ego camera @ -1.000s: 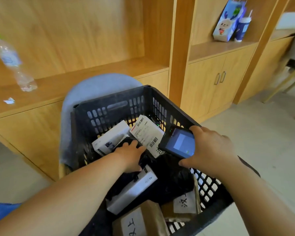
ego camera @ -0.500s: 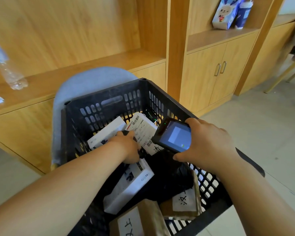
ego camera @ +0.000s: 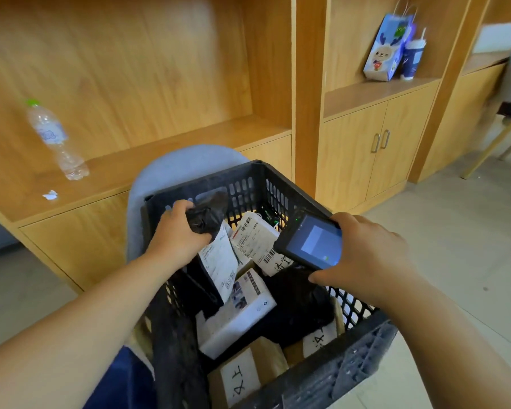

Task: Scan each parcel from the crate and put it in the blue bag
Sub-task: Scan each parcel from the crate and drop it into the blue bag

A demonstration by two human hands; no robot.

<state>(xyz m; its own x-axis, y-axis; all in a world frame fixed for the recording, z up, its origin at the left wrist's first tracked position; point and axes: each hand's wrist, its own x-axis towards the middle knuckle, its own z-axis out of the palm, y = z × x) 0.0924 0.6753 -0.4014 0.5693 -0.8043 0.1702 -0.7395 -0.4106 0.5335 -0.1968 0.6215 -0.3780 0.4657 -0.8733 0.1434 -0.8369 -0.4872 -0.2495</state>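
Note:
A black plastic crate point(ego camera: 357, 364) sits on a grey chair and holds several parcels. My left hand point(ego camera: 177, 234) grips the bunched top of a black poly-bag parcel point(ego camera: 204, 278) and holds it lifted above the others, its white label facing right. My right hand point(ego camera: 369, 255) holds a black handheld scanner point(ego camera: 310, 243), screen up, over the crate's right side. Below lie a white box point(ego camera: 242, 317), a labelled white parcel point(ego camera: 257, 243), another black bag point(ego camera: 301, 311) and brown boxes point(ego camera: 245, 376). A corner of blue fabric point(ego camera: 121, 379), perhaps the blue bag, shows at the bottom left.
The grey chair back point(ego camera: 171, 169) rises behind the crate. A clear water bottle point(ego camera: 53, 140) stands on the wooden shelf at left. A blue gift bag point(ego camera: 387, 48) and a cup point(ego camera: 412, 59) sit on the cabinet at right. Tiled floor spreads to the right.
My left hand has taken hold of the black poly-bag parcel and lifted it up out of the pile. My right hand with the scanner has stayed over the crate's right side.

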